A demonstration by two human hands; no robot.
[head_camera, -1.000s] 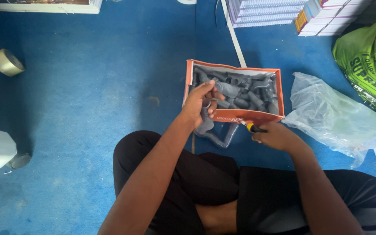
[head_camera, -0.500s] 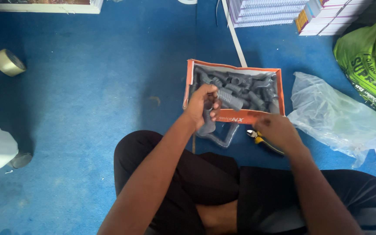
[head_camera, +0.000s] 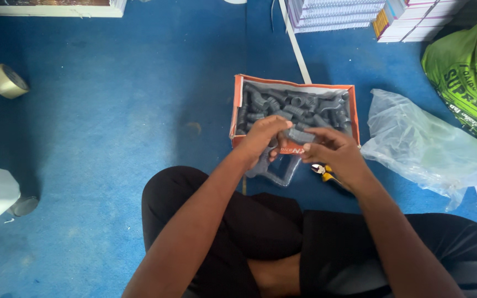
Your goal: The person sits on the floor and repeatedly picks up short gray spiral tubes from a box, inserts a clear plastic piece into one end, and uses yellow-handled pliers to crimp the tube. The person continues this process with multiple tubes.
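Both hands meet over the near edge of the orange box [head_camera: 238, 105]: the left hand [head_camera: 263, 138] and the right hand [head_camera: 332, 152] together pinch one grey pipe fitting [head_camera: 299, 134], probably so both can turn it. Yellow-handled pliers [head_camera: 322, 172] lie just under the right hand on the blue floor [head_camera: 111, 110].

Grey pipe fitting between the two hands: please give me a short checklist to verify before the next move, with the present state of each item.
1. Both hands meet on the grey fitting: left hand and right hand touch it. Ok.
2. Grip firm enough: fingers hide the contact. Cannot tell.
3. Orange box of fittings close in front, open on top. Ok.
4. Yellow-handled pliers lie on the floor under the right hand, not held. Ok.
5. Assembled grey pipe piece lies by the knees, apart from the pliers. Ok.
6. Plastic bag sits to the right, clear of the hands. Ok.
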